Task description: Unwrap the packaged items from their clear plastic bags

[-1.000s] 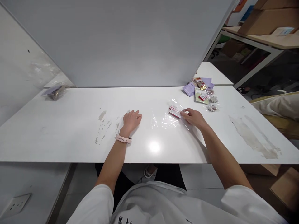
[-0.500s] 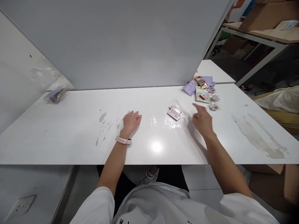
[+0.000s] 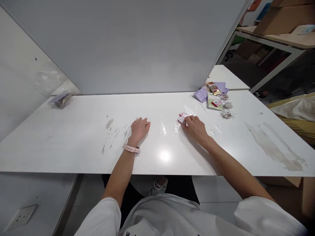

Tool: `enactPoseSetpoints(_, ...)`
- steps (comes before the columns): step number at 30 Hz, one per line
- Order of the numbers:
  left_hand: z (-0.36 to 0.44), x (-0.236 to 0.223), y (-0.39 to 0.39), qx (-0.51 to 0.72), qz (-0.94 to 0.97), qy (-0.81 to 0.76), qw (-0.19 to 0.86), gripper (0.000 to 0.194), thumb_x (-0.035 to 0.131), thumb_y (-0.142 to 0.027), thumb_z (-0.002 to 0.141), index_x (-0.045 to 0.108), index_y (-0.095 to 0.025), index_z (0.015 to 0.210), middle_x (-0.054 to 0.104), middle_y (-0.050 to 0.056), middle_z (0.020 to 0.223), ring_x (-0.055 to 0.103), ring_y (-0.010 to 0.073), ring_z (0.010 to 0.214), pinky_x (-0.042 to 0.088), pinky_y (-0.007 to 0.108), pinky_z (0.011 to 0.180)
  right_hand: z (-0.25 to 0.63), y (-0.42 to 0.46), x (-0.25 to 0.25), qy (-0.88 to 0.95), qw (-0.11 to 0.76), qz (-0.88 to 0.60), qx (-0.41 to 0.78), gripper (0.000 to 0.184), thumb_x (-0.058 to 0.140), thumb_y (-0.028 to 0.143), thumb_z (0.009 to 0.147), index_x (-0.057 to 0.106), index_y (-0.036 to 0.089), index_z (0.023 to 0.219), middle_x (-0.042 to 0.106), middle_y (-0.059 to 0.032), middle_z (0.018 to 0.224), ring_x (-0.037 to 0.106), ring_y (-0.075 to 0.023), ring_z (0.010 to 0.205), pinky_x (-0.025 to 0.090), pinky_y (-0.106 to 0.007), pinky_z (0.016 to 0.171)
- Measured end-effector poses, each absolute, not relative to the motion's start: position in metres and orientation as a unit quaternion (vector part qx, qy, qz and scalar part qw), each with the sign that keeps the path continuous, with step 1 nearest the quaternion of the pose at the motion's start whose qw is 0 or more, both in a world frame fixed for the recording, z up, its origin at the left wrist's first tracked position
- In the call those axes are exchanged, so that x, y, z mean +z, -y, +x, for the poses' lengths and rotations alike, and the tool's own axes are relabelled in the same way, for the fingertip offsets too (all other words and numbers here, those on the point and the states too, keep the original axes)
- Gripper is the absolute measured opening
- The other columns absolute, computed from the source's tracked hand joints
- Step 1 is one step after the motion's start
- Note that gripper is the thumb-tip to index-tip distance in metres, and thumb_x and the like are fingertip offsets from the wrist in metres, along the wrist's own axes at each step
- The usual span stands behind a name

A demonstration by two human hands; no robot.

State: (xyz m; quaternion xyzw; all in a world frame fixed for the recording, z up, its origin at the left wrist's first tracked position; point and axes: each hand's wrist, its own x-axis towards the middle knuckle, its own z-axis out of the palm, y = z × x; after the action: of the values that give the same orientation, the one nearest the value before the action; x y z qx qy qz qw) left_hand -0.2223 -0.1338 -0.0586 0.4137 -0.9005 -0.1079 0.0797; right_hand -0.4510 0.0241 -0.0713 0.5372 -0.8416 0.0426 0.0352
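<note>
My right hand is over two small red-and-white labelled packets in clear wrap, with its thumb and fingertips closed on their near right end. Part of the packets is hidden under the fingers. My left hand rests on the white table to the left, fingers slightly bent and apart, with nothing in it. A pink wristband circles the left wrist. Shiny clear film lies flat between the two hands.
At the back right lie purple pouches, a gold-and-red sachet, a green pouch and several clear-wrapped brown pieces. Another clear bag lies at the back left. A tall grey panel borders the table's rear.
My right hand has come down and left from above the table onto the red-and-white packets, and its fingers have closed there. My left hand has stayed in place.
</note>
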Motion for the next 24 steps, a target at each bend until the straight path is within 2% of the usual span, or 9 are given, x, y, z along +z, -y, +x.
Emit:
enactPoseSetpoints(3, -0.223, -0.059, 0.134, -0.106, 0.416, 0.900, 0.074, 0.027, 0.043, -0.021, 0.093, 0.065, -0.025, 0.078, 0.072, 0.005, 0.095, 0.059, 0.0266, 0.120, 0.047, 0.035, 0.089, -0.467, -0.022, -0.067, 0.846, 0.008, 0.527, 0.085, 0.023, 0.054, 0.031, 0.092, 0.059, 0.017, 0.110, 0.067, -0.0123, 0.104, 0.058, -0.0261, 0.094, 0.039, -0.031, 0.068)
enactPoseSetpoints(6, -0.223, -0.059, 0.134, -0.111, 0.410, 0.902, 0.077, 0.030, 0.042, -0.020, 0.094, 0.063, -0.024, 0.072, 0.072, 0.005, 0.097, 0.059, 0.0267, 0.121, 0.047, 0.035, 0.091, -0.488, -0.018, -0.066, 0.840, 0.022, 0.516, 0.169, 0.028, 0.055, 0.033, 0.091, 0.057, 0.017, 0.114, 0.067, -0.0104, 0.104, 0.059, -0.0238, 0.089, 0.041, -0.032, 0.074)
enactPoseSetpoints(8, -0.223, -0.059, 0.134, -0.117, 0.411, 0.901, 0.081, 0.031, 0.043, -0.021, 0.095, 0.063, -0.024, 0.072, 0.072, 0.005, 0.098, 0.059, 0.0271, 0.121, 0.046, 0.036, 0.091, -0.499, -0.014, -0.070, 0.832, 0.035, 0.519, 0.191, 0.031, 0.053, 0.034, 0.091, 0.056, 0.016, 0.116, 0.066, -0.0123, 0.108, 0.058, -0.0255, 0.094, 0.041, -0.033, 0.078)
enactPoseSetpoints(13, -0.223, -0.059, 0.134, -0.130, 0.413, 0.898, 0.084, 0.032, 0.044, -0.023, 0.095, 0.061, -0.023, 0.069, 0.073, 0.004, 0.107, 0.056, 0.0284, 0.127, 0.045, 0.037, 0.095, -0.499, -0.006, -0.092, 0.815, 0.044, 0.557, 0.155, 0.042, 0.045, 0.038, 0.097, 0.056, 0.013, 0.130, 0.064, -0.0169, 0.117, 0.051, -0.0310, 0.107, 0.039, -0.039, 0.092)
enactPoseSetpoints(20, -0.223, -0.060, 0.135, -0.124, 0.415, 0.897, 0.088, 0.030, 0.043, -0.023, 0.094, 0.060, -0.023, 0.069, 0.073, 0.005, 0.097, 0.057, 0.0282, 0.126, 0.046, 0.038, 0.096, -0.493, -0.013, -0.091, 0.816, 0.029, 0.539, 0.209, 0.044, 0.040, 0.037, 0.101, 0.056, 0.013, 0.134, 0.065, -0.0154, 0.122, 0.050, -0.0290, 0.111, 0.039, -0.035, 0.094)
enactPoseSetpoints(24, -0.224, -0.060, 0.135, -0.115, 0.426, 0.894, 0.080, 0.027, 0.044, -0.025, 0.093, 0.062, -0.024, 0.073, 0.073, 0.006, 0.095, 0.058, 0.0279, 0.123, 0.046, 0.038, 0.097, -0.532, -0.023, -0.081, 0.842, 0.098, 0.462, 0.260, 0.046, 0.036, 0.040, 0.101, 0.054, 0.013, 0.134, 0.063, -0.0165, 0.126, 0.052, -0.0298, 0.112, 0.038, -0.040, 0.097)
